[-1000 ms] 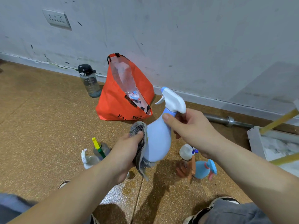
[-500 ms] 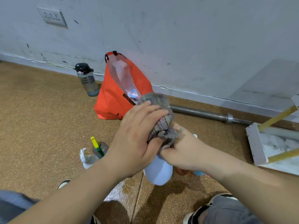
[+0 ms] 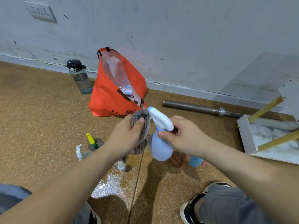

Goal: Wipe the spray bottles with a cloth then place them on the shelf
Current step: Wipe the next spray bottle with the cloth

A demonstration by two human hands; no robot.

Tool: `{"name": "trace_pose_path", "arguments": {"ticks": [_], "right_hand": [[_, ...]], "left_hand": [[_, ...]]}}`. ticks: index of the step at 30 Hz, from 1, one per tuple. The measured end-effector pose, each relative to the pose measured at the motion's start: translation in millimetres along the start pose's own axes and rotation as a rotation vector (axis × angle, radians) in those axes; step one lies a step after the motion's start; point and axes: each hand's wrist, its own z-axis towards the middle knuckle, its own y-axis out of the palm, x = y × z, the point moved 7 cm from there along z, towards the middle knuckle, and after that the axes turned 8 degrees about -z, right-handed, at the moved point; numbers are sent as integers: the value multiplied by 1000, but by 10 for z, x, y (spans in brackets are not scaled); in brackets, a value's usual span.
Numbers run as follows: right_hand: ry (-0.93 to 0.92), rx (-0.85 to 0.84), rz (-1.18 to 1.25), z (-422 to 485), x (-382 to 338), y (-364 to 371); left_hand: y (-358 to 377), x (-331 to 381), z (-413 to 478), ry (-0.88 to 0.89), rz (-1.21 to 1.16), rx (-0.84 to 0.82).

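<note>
- The right hand [image 3: 186,136] held the light blue spray bottle [image 3: 160,147] up off the floor [image 3: 40,118]. Its fingers and thumb were curled round the neck, just under the white top [image 3: 160,121].
- The left hand [image 3: 127,135] gripped a gray cloth [image 3: 143,126], with the thumb pressed on it.
- The cloth was right beside the left side of the bottle. It was hard to tell if they touched.
- More spray bottles sat on the floor under the hands: one with a yellow top [image 3: 92,140], a white one [image 3: 80,152], a brown one [image 3: 178,159] and a blue one [image 3: 195,161].
- The white shelf [image 3: 247,138] with yellow poles was on the right, well apart from the held bottle.
- An orange bag [image 3: 113,97] and a water bottle [image 3: 80,78] stood by the wall [image 3: 178,38]. A metal bar [image 3: 194,107] lay near it.
</note>
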Motion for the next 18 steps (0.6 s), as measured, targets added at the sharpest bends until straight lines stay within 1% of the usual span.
{"name": "trace_pose_path", "arguments": {"ticks": [3, 6, 9, 12, 14, 18], "right_hand": [[118, 95, 25, -147, 222, -31], [217, 177, 109, -313, 425, -56], [337, 223, 193, -429, 684, 76], [464, 234, 235, -519, 939, 410], [530, 205, 243, -598, 1086, 721], [601, 184, 237, -562, 1245, 1146]], "left_hand": [[265, -33, -47, -22, 98, -123], [439, -172, -54, -92, 137, -197], [568, -333, -74, -155, 186, -258], [695, -474, -105, -207, 252, -317], [789, -555, -93, -229, 273, -353], [936, -671, -37, -263, 287, -384]]}}
